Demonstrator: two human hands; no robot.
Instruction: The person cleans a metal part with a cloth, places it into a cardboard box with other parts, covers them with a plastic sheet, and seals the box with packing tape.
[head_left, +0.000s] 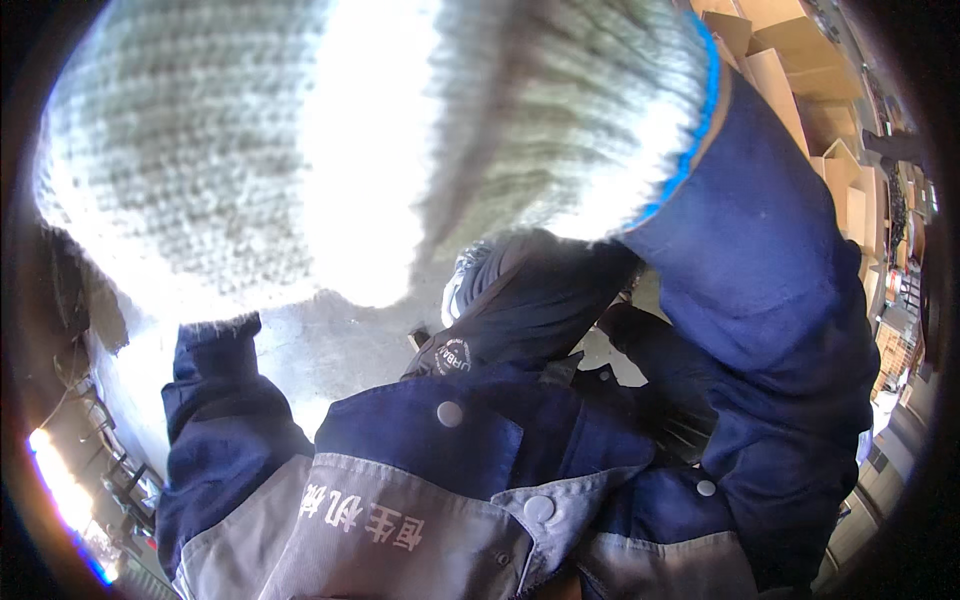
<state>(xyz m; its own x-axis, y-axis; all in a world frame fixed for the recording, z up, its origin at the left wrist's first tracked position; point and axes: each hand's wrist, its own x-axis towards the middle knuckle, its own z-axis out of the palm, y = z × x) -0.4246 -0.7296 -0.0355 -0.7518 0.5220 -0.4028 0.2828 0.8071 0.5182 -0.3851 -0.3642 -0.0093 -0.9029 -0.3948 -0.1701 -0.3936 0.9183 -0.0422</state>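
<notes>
My right hand (260, 160), in a pale knitted glove with a blue-edged cuff, is raised very close to the camera. Blurred and partly overexposed, it fills most of the upper picture. Its fingers cannot be made out, nor whether they hold anything. From the cuff, my right sleeve (760, 250) of dark blue cloth runs down the right side. At the lower left, my left sleeve (225, 410) reaches up to the glove's lower edge. My left hand is hidden behind the glove.
Several open cardboard boxes (800, 70) stand along the right edge. Below me are my dark trouser leg (530, 290) and a grey floor (340, 345). Bright light (65, 490) enters at the lower left, near some dark racks or frames.
</notes>
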